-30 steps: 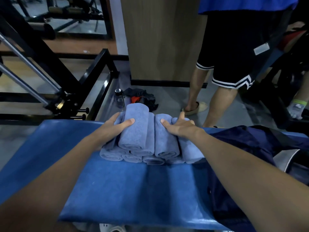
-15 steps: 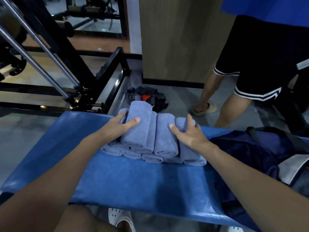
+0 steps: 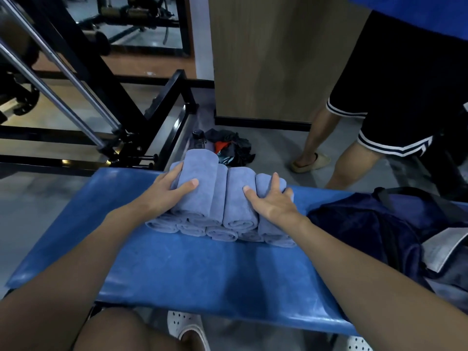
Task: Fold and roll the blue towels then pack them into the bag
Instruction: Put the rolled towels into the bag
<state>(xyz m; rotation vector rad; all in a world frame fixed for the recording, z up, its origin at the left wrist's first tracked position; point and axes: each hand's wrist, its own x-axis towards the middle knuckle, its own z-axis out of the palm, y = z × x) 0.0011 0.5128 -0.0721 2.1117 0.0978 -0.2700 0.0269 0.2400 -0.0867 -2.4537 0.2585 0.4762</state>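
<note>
Several rolled blue towels (image 3: 238, 198) lie stacked in two layers on the blue padded bench (image 3: 202, 269). My left hand (image 3: 164, 191) rests against the pile's left side, its thumb on the top roll and its fingers along the far left edge. On the pile's right side, my right hand (image 3: 273, 201) lies with its fingers spread over the right rolls. The dark navy bag (image 3: 367, 229) lies slumped on the bench just right of the pile, a grey panel showing at its lower right.
A person in black shorts (image 3: 392, 110) stands beyond the bench at the right. A black machine frame (image 3: 88, 79) fills the left. A bottle (image 3: 198, 139) and dark clothes (image 3: 233, 148) lie on the floor behind the towels, before a wooden pillar (image 3: 266, 59).
The view has shifted right and down. My right hand's fingers have spread wider over the right rolls. Both hands stay on the pile.
</note>
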